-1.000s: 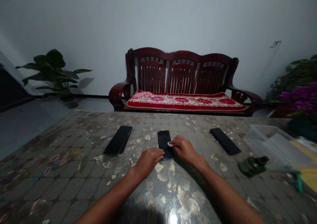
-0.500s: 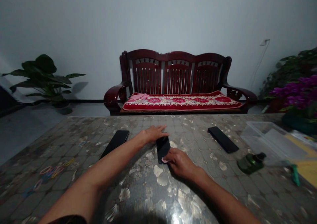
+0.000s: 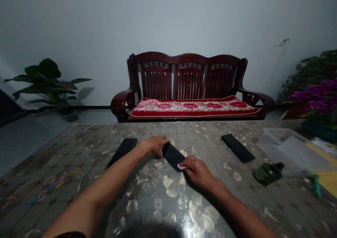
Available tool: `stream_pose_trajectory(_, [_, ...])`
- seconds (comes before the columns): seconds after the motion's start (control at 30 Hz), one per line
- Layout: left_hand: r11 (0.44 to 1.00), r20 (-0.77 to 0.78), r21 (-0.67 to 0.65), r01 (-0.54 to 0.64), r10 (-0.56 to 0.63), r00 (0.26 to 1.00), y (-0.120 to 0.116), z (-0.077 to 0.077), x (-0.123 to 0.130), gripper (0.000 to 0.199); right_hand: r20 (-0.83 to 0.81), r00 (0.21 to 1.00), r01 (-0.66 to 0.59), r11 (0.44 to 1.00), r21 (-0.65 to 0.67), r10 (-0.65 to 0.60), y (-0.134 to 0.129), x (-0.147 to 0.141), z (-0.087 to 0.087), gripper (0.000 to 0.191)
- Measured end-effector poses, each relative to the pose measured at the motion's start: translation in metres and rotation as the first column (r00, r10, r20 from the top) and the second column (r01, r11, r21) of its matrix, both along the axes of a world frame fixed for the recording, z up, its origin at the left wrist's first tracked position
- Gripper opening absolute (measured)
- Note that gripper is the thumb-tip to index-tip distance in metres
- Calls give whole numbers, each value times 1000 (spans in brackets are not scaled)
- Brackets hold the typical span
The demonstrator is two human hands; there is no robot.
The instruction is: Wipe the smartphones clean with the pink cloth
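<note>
A black smartphone (image 3: 173,156) lies at a slant on the patterned table in front of me. At its far left end, my left hand (image 3: 157,144) grips the edge between thumb and fingers. My right hand (image 3: 196,167) is closed around a small pinkish-white cloth (image 3: 181,166), which touches the near right end of the phone. Most of the cloth is hidden by the fingers. A second dark phone (image 3: 123,151) lies left of my left hand, partly covered by my forearm. Farther right rests another dark phone (image 3: 237,148).
A green bottle with a black top (image 3: 268,173) is on the right, beside a clear plastic box (image 3: 276,143). Several coloured bands (image 3: 56,182) are scattered at left. Beyond the table (image 3: 158,210) stands a dark red wooden bench (image 3: 189,76); purple flowers (image 3: 316,97) are at far right.
The phone has turned on the table, its far end swinging left with my left hand. My right hand, still holding the cloth, has shifted slightly right along with the near end.
</note>
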State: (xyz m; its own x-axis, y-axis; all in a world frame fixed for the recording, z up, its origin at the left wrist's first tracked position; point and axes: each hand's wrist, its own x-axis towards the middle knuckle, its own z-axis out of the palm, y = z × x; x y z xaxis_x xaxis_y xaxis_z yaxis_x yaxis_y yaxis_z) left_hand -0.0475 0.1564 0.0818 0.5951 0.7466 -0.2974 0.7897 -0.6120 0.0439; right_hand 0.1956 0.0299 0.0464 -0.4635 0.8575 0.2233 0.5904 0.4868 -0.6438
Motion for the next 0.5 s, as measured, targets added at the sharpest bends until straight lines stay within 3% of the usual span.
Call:
stream_pose_trajectory(0.13, [992, 110, 37, -117, 112, 988, -31, -8, -12, 63, -68, 994, 81, 996, -47, -84, 14, 14, -1, 29])
stream_pose_trajectory(0.23, [955, 186, 126, -268, 242, 952, -60, -17, -7, 57, -41, 985, 167, 985, -36, -168, 29, 23, -4, 33])
stream_pose_trajectory(0.37, [886, 251, 201, -417, 365, 897, -95, -28, 12, 58, 31, 976, 216, 976, -12, -216, 45, 26, -7, 33])
stream_pose_trajectory(0.5, [860, 319, 248, -446, 362, 876, -112, -36, 16, 69, 144, 966, 214, 977, 16, -214, 48, 19, -8, 30])
